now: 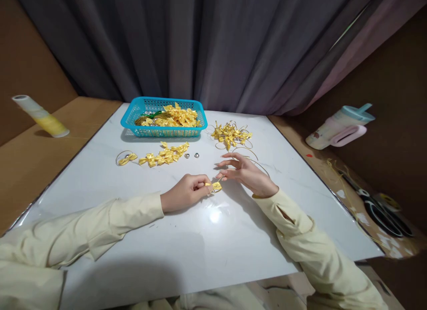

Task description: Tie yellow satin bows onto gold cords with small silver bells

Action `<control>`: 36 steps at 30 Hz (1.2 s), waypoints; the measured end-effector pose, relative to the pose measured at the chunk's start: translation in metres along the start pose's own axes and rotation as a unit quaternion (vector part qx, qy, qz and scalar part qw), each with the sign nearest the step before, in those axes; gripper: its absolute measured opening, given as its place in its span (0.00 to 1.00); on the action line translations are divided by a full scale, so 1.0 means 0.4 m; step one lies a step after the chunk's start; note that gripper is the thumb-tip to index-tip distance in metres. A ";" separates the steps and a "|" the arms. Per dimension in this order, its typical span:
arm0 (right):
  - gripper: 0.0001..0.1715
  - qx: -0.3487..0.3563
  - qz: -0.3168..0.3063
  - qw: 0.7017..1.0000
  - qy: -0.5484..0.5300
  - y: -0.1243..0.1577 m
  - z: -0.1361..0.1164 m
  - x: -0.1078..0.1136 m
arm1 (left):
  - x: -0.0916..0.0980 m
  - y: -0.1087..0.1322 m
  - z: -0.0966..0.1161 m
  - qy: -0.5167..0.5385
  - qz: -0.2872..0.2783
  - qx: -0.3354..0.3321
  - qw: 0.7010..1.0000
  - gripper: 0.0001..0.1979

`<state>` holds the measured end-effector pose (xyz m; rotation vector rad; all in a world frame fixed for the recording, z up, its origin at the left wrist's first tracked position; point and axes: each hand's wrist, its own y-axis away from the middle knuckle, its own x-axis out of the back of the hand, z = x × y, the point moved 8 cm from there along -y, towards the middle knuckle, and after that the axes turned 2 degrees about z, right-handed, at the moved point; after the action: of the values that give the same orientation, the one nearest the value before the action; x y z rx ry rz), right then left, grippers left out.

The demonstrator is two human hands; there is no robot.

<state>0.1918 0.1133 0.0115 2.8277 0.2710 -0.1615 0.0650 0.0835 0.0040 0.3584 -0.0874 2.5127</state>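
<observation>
My left hand (183, 193) pinches a small yellow ribbon bow (217, 185) between thumb and fingers, with what looks like a silver bell beneath it. From the bow, a thin gold cord (263, 168) runs up to my right hand (251, 175), whose thumb and index finger close on it while the other fingers stretch out. The cord's far part curves out behind that hand. Just beyond my hands lie two silver bells (196, 155), and left of them a row of loose yellow bows (167, 155). Further left rests one bow with a looped cord (128, 159).
A blue basket (163, 133) of yellow bows stands at the back of the white board (200, 252). Right of it lies a pile of corded bows (231, 134). A cup (336, 126) and scissors (380, 214) are at right, a ribbon spool (43, 116) at left.
</observation>
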 end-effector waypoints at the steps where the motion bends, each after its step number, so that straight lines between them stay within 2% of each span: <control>1: 0.30 0.010 0.010 1.000 0.012 0.001 -0.002 0.001 | 0.000 0.000 0.000 0.000 0.001 -0.001 1.000 0.11; 5: 0.56 0.002 0.044 0.999 0.017 0.009 0.005 0.001 | 0.000 0.001 0.008 -0.015 0.008 -0.020 1.000 0.11; 7: 0.62 -0.013 0.049 0.999 0.000 0.012 0.008 0.001 | 0.000 0.003 0.011 -0.024 0.009 -0.030 0.999 0.11; 9: 0.60 -0.029 0.045 0.998 -0.019 0.013 0.007 0.001 | 0.000 0.004 0.013 -0.030 0.010 -0.035 0.999 0.10; 15: 0.45 -0.111 -0.001 0.991 -0.074 0.007 0.023 -0.001 | 0.003 0.002 0.009 -0.042 0.014 -0.032 0.999 0.09; 21: 0.31 -0.100 -0.029 0.990 -0.093 0.007 0.018 -0.009 | 0.001 0.001 0.005 -0.012 0.007 -0.020 1.000 0.11; 23: 0.32 -0.093 -0.025 0.991 -0.094 0.011 0.013 -0.010 | -0.001 0.001 0.005 -0.011 0.002 -0.021 1.000 0.11; 28: 0.49 -0.038 -0.034 0.996 -0.067 0.018 -0.009 -0.019 | 0.001 0.002 0.005 -0.013 0.004 -0.019 1.000 0.11; 30: 0.51 -0.016 -0.036 0.998 -0.054 0.018 -0.014 -0.022 | 0.000 0.002 0.006 -0.010 0.002 -0.020 1.000 0.12; 33: 0.49 0.008 -0.028 0.999 -0.039 0.015 -0.014 -0.021 | -0.001 0.001 0.007 -0.004 0.001 -0.018 1.000 0.12; 36: 0.36 0.005 -0.025 0.999 -0.026 0.010 -0.005 -0.019 | -0.002 0.001 0.008 -0.006 0.001 -0.019 1.000 0.11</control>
<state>0.1854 0.1090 0.0155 2.8241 0.3302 -0.2469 0.0661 0.0824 0.0068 0.3574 -0.1404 2.5081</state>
